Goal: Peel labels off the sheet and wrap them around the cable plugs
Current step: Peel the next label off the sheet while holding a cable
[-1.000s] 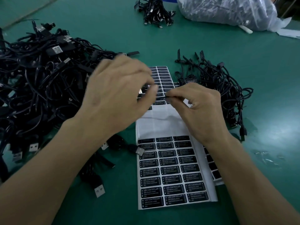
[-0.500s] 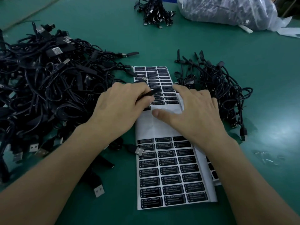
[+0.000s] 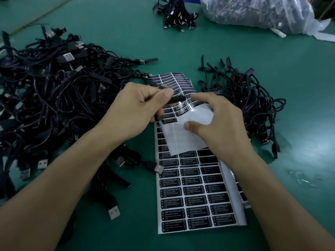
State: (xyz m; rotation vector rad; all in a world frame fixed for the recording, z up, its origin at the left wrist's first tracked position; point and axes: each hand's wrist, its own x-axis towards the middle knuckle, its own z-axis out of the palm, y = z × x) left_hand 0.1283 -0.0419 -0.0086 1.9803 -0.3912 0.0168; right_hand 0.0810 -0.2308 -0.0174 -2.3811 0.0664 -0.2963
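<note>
Label sheet (image 3: pixel 183 136), partly stripped to bare white backing, is held raised over the green table (image 3: pixel 299 87) by the right hand (image 3: pixel 219 125), thumb and curled fingers pinching it above a full sheet (image 3: pixel 192 196). Left hand (image 3: pixel 134 113) grips a black cable plug (image 3: pixel 175 100) at the label rows. Judged progress: early; the large cable pile (image 3: pixel 54 91) on the left appears unlabelled, the smaller pile (image 3: pixel 244 100) on the right probably done. Loose cables (image 3: pixel 145 163) crowd the sheet edge

- Left grip (image 3: pixel 135 114) pinches a slim black cable plug (image 3: pixel 176 100).
- Right grip (image 3: pixel 221 127) holds a curled white label sheet (image 3: pixel 181 136), thumb on top.
- Flat black-label sheets (image 3: pixel 190 196) lie beneath on the green desk (image 3: pixel 293 78).
</note>
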